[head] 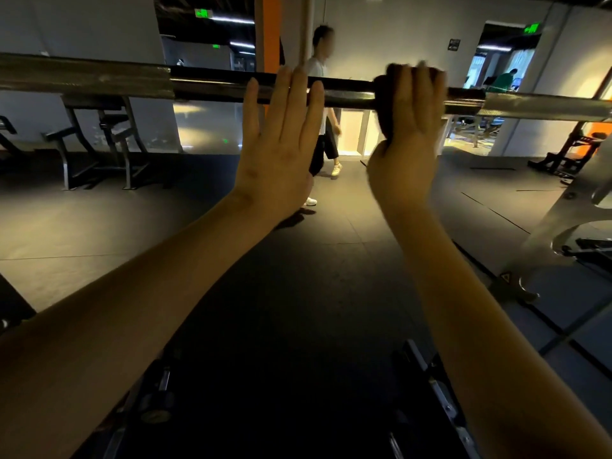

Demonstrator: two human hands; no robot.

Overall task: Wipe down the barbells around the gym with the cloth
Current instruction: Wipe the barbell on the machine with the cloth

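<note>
Here the barbell [347, 91] runs level across the upper part of the view from 9 o'clock to 3 o'clock. Its shaft is dark in the middle and its sleeves are paler and shiny at both ends.

The cloth [384, 107], dark and bunched, lies against the shaft at about 1 o'clock. The right hand [410, 144] holds it there: the fingers reach up over the cloth and the bar, and the thumb tucks in under the cloth's lower fold. The fingertips are blurred, so how far they curl over the top is hard to tell.

The left hand [278, 150] is just beside it at 12 o'clock, flat and holding nothing, its fingers straight and laid across the bare shaft. A short stretch of bar shows between the two hands.

Beyond the bar, between the hands, a passer-by [328, 144] in a pale top and dark trousers crosses the grey floor [99, 226].

An orange pillar [271, 28] stands at 12 o'clock behind, and dark benches [99, 134] sit at 10 o'clock. Part of a metal rack [563, 210] shows at 3 o'clock. A green sign [203, 13] glows at 11 o'clock.
</note>
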